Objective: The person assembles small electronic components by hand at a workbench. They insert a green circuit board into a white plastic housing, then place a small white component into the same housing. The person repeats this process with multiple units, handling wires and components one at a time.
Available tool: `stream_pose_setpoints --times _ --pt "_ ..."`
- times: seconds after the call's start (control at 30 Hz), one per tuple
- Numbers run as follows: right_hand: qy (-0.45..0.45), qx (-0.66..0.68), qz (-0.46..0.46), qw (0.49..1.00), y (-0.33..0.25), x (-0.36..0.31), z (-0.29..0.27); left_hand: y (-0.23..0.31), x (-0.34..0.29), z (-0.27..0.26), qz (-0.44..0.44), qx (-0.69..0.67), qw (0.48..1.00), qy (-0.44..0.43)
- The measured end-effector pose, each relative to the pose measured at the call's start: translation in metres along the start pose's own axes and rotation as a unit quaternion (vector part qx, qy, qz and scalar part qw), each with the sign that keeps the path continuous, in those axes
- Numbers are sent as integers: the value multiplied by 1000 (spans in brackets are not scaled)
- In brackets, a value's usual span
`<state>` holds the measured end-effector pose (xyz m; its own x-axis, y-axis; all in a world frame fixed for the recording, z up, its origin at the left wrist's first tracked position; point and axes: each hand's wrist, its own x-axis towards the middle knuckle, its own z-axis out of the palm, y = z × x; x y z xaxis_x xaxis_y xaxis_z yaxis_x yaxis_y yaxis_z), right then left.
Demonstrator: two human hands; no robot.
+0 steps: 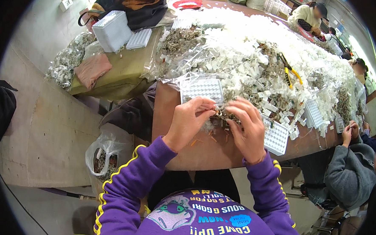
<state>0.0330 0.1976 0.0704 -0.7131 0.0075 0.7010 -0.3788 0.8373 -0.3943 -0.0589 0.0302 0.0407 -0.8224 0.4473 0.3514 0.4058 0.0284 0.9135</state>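
Note:
Over the front of the table, my left hand (pixel 190 121) is closed, its thumb and fingertips pinched round something small and pale that I cannot make out. Close to its right, my right hand (pixel 249 127) is curved with thumb and fingers apart; its fingertips are slightly blurred, and nothing shows between them. Small brownish parts (pixel 216 121) lie beneath and between both hands. Just beyond my left hand sits a white tray with rows of holes (pixel 202 89). A second white tray (pixel 276 137) lies beside my right wrist.
A large heap of small white pieces (pixel 242 56) covers the table, with yellow-handled pliers (pixel 290 72) on it. Stacked white trays (pixel 111 30) stand at the left. A plastic bag (pixel 103 155) of small parts hangs below. A person in a grey sleeve (pixel 351 173) works at the right.

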Motion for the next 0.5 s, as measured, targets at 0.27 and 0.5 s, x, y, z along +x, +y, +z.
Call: stream_pose_setpoints --times 0.27,0.5 --pt "-190 171 50 965 11 2 25 4 -38 -19 38 25 998 40" --pt "-65 112 17 991 -2 -22 12 7 -46 -14 39 -17 997 67"
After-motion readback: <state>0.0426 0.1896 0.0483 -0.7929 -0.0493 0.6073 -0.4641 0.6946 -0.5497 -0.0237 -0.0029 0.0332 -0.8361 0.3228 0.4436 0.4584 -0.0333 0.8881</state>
